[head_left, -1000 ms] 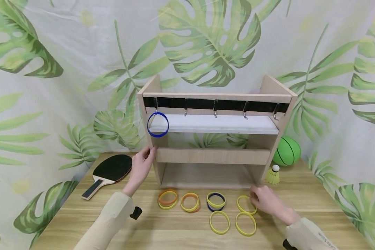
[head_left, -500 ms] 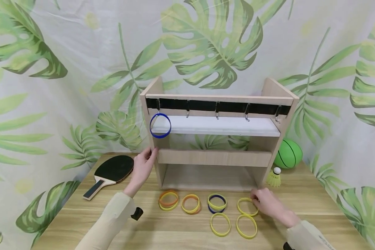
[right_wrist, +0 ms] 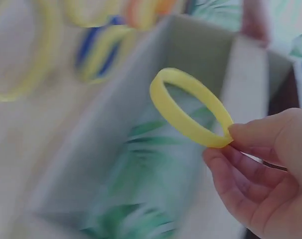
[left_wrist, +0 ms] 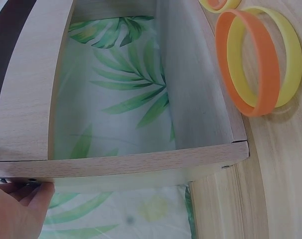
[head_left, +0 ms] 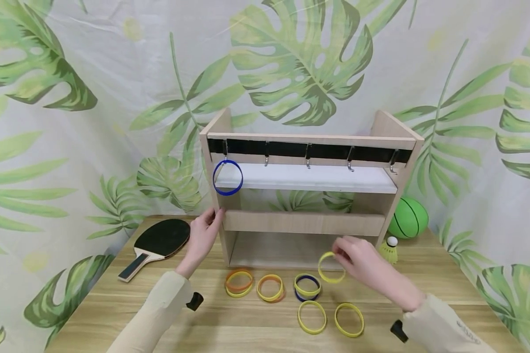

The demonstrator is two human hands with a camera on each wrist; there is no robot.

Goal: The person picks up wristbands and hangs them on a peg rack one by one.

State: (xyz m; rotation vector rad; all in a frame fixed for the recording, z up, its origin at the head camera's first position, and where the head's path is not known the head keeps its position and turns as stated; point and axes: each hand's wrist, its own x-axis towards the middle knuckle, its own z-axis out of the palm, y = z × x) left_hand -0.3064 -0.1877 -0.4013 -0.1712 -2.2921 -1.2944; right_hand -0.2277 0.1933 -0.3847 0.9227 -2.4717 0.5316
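Note:
My right hand (head_left: 362, 260) pinches a yellow silicone wristband (right_wrist: 173, 115) between thumb and fingers, raised above the table in front of the wooden rack (head_left: 304, 221). At the rack's left side panel, my left hand (head_left: 203, 231) grips the edge; some of its fingers are hidden behind the wood. A blue wristband (head_left: 227, 193) hangs from the leftmost metal hook on the black strip (head_left: 287, 148). On the table lie orange and yellow wristbands (left_wrist: 268, 64) in overlapping pairs, a blue and yellow pair (head_left: 306, 293), and two single yellow wristbands (head_left: 349, 335).
A black table tennis paddle (head_left: 163, 239) lies left of the rack. To its right are a green ball (head_left: 408, 218) and a yellow shuttlecock (head_left: 389, 251). Several more hooks run along the strip. A leaf-patterned cloth (head_left: 115, 73) hangs behind the table.
The right hand has picked up the upper right yellow wristband from the table and moved up and left with it. My left hand stays on the rack's side.

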